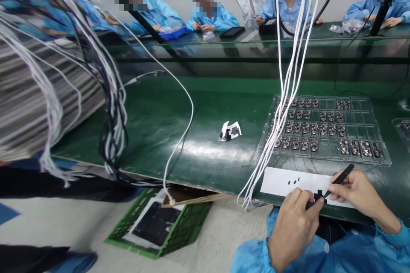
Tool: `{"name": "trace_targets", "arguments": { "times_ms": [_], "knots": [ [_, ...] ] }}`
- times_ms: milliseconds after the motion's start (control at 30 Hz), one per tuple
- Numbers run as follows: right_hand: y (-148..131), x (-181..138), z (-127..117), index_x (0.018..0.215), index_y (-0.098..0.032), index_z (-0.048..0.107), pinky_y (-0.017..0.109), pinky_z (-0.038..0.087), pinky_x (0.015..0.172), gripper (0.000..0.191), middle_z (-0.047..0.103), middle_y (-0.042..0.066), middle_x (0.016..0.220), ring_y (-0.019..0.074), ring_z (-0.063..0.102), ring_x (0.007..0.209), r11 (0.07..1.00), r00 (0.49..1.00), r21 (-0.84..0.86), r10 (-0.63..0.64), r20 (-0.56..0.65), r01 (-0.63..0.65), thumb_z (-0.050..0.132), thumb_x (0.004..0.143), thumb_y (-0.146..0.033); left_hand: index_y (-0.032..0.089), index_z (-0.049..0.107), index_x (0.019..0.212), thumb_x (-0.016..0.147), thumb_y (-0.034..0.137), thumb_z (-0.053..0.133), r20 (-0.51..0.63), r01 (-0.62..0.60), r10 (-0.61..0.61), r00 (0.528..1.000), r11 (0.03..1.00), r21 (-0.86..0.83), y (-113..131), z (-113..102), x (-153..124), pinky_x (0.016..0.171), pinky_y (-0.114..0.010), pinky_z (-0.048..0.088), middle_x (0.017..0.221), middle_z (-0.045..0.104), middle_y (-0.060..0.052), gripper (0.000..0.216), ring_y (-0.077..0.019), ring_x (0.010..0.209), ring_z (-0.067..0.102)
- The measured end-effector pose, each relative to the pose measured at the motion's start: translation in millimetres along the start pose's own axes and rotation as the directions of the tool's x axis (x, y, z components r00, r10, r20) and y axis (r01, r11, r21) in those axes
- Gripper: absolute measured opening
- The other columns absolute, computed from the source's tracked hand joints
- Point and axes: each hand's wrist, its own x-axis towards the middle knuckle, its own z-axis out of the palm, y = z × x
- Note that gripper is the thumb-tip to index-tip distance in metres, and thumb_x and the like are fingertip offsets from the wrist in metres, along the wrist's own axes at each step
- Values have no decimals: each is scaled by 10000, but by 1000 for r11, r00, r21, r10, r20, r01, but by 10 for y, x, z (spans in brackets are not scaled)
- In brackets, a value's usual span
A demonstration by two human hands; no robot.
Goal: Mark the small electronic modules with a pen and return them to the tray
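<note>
Black tweezers are pinched in my right hand, slanting down with their tip at a black cut-out piece. The piece lies on a white paper strip at the bench's near edge. My left hand is closed beside the piece, its fingertips next to the tweezer tip; a bit of something dark shows between the fingers, too hidden to name. Several small black strips lie on the paper further left. Just beyond it rests a clear plastic tray of small circuit boards.
White cables hang down left of the tray and my hands. Crumpled paper with black pieces lies mid-bench. Another tray sits at the right edge. Below is a green crate. Co-workers sit across the bench.
</note>
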Motion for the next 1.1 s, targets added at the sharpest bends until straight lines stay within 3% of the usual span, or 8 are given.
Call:
{"name": "trace_targets", "arguments": {
  "times_ms": [1100],
  "knots": [
    [23, -13, -58, 768, -119, 620, 255, 540, 515, 388, 691, 74, 626, 205, 677, 597, 999, 999, 24, -46, -10, 46, 788, 566, -405, 213, 545, 1137, 811, 129, 504, 44, 16, -14, 999, 999, -37, -10, -15, -14, 715, -380, 455, 981, 508, -64, 340, -227, 853, 461]
  ]
}}
